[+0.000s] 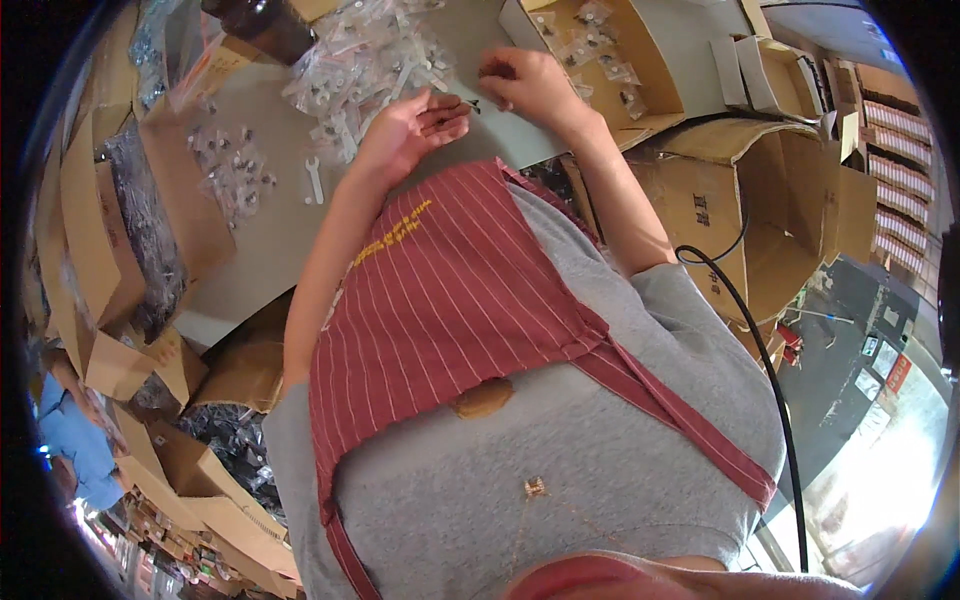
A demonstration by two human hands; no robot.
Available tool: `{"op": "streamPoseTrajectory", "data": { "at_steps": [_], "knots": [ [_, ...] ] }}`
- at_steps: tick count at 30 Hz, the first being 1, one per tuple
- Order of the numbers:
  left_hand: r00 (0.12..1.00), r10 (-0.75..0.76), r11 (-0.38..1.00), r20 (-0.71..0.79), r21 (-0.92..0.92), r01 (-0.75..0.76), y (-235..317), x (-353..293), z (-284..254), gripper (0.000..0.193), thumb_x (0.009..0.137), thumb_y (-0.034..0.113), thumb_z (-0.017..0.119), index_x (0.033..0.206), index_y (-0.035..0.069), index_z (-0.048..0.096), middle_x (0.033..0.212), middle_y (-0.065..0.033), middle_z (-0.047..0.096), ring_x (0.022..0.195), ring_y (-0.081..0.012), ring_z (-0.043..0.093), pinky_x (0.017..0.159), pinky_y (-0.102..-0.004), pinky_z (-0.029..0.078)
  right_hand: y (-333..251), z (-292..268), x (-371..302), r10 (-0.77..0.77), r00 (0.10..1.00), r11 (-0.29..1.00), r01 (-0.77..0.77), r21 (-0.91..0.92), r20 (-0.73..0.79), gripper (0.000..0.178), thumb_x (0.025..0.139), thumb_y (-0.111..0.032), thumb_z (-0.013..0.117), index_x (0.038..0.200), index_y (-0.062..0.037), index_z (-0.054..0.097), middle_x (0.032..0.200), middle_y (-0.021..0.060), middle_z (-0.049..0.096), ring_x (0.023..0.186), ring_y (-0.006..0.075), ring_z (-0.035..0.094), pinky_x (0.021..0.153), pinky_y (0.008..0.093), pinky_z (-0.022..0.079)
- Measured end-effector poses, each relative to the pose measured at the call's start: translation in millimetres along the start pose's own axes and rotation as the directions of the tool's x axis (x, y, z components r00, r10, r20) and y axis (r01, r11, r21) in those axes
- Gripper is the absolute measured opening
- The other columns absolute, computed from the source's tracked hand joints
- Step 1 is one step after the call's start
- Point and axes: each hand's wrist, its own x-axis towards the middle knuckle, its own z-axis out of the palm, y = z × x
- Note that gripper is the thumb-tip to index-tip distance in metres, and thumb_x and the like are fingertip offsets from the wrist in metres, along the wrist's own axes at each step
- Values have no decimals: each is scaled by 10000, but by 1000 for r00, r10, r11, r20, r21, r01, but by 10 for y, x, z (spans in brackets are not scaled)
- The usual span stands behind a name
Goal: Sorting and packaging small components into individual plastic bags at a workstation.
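My left hand is over the grey table, palm partly turned up and fingers curled. A small dark screw-like piece shows at its fingertips. Just to the right, apart from it, my right hand has its fingers bent in; whatever they may hold is hidden. Beyond my left hand lies a heap of small clear bags with metal parts and light-coloured flat wrenches. A single flat open-ended wrench rests on the table left of my left forearm. More small bags of dark hardware are scattered farther left.
A shallow cardboard box with several small bags stands right of my right hand. A large open carton sits beside my right forearm; a black cable hangs nearby. Cartons line the left. Another person is at far left.
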Motion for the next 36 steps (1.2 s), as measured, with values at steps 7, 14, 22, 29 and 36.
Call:
{"op": "streamPoseTrajectory", "data": {
  "at_steps": [7,14,22,29,36],
  "knots": [
    [990,25,999,-138,-36,-30,1,-149,-46,420,1048,253,422,1220,-120,507,1212,-223,597,1130,-325,605,1045,-420,483,399,480,84,-259,966,869,232,-437,-3,259,767,-202,662,933,-3,647,853,193,694,777,408,665,712,483,531],
    [982,94,992,-164,-72,-107,31,-169,-119,371,1007,156,466,1237,-131,515,1262,-241,589,1177,-316,592,1059,-399,484,22,640,0,-106,994,758,105,-644,37,216,786,-136,643,969,-23,626,874,211,670,810,375,695,694,453,579],
    [980,149,984,-131,-75,-160,94,-224,-81,347,986,140,499,1208,-122,551,1251,-206,612,1183,-291,593,1056,-393,488,40,661,-17,-242,970,585,163,-795,20,191,809,-122,646,980,-40,625,937,194,639,833,347,696,677,412,588],
    [986,122,991,-118,-38,-127,17,-165,-168,381,987,141,485,1265,-118,520,1324,-199,572,1211,-294,572,1100,-388,444,59,358,117,-300,953,835,243,-494,-37,167,763,-115,652,907,-30,660,771,128,688,718,238,708,612,371,556],
    [988,147,983,-49,-102,-151,-12,-166,-131,418,964,141,457,1279,-131,498,1373,-223,521,1248,-321,534,1122,-422,415,-451,145,-121,-250,957,953,217,213,145,209,819,-69,629,1005,-12,705,739,87,695,578,136,661,509,280,533]
  ]
}}
